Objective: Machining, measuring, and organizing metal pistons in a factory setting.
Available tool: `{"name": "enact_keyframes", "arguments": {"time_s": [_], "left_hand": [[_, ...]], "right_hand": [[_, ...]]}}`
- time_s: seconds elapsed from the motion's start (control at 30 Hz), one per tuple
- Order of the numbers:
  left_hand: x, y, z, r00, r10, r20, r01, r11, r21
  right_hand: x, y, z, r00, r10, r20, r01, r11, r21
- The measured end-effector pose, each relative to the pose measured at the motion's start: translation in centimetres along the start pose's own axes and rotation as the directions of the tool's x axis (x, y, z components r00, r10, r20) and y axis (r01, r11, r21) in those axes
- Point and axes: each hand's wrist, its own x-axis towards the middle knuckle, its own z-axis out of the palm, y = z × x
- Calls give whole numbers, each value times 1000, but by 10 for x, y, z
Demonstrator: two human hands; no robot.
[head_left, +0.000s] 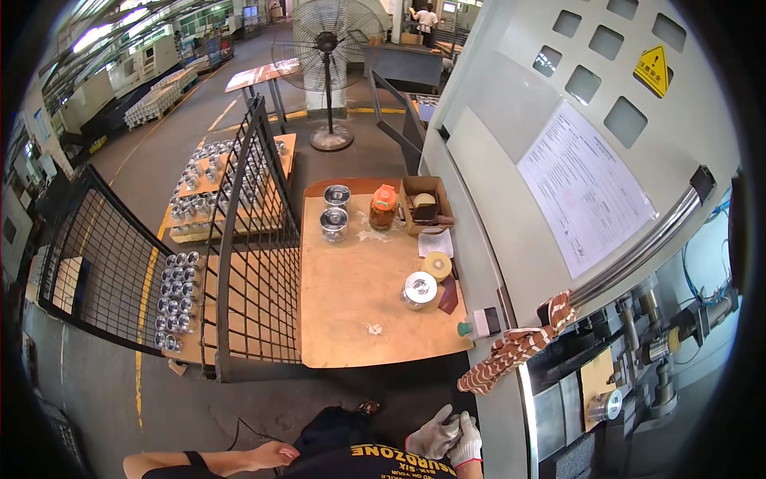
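Note:
My right hand (467,444) wears a light grey glove and sits at the lower edge, close to my black shirt with yellow print. It grips what looks like a second grey glove (433,435), whose fingers fan out to the left. My left hand (277,455) is bare and lies against my waist at the lower left. Nothing shows in it, and its fingers are too small to read. A brown-and-white patterned glove (515,350) hangs from the machine's steel handle bar (638,251), just above my right hand.
A wooden table (351,295) ahead carries three metal cylinders (418,289), an orange-lidded jar (383,206), a tape roll (437,265) and a small cardboard box (425,206). Black wire fence panels (251,239) and pallets of metal parts (177,303) stand left. The grey machine (511,160) fills the right, with a floor fan (329,48) behind.

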Motion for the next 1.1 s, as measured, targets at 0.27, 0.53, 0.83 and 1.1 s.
{"name": "enact_keyframes", "arguments": {"time_s": [0.27, 0.53, 0.83, 1.1], "left_hand": [[21, -16, -3, 960, 53, 277, 3, 981, -195], [41, -12, -1, 840, -1, 542, 123, 974, -188], [65, 142, 67, 770, 548, 327, -619, 518, 590], [84, 200, 148, 713, 608, 348, -486, 787, -380]], "right_hand": [[-10, -25, 3, 993, 4, 119, 4, 998, -67], [-49, -37, -3, 967, -105, 230, 113, 993, -21], [-86, -72, 3, 951, -295, 95, 252, 913, 320], [-138, -91, 37, 889, -452, 76, 368, 802, 471]]}}
